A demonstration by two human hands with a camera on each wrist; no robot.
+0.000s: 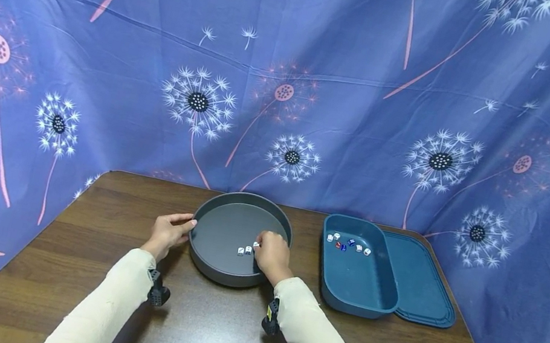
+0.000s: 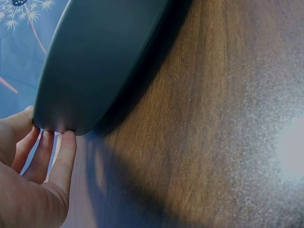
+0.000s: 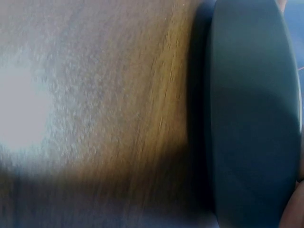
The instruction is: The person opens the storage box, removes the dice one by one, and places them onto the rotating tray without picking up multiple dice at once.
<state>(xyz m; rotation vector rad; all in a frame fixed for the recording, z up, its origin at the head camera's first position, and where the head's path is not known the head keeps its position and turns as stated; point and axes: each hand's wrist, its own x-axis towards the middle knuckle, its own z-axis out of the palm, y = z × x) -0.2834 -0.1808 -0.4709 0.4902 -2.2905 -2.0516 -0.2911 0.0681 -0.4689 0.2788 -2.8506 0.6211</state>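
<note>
A dark grey round pan stands on the table between the two hands. At its left rim is the left hand, thumb on the rim and fingertips against the outer wall, as the left wrist view shows of the pan. Over the right part of the pan floor, the right hand has curled fingers and pinches a white die, partly hidden by the fingers. Two more white dice, a left die and a middle die, lie just left of it. The right wrist view mostly shows the pan's outer wall.
Right of the pan stands a teal rectangular container holding several white, blue and red dice. Its teal lid lies flat beside it. A patterned blue cloth hangs behind the wooden table.
</note>
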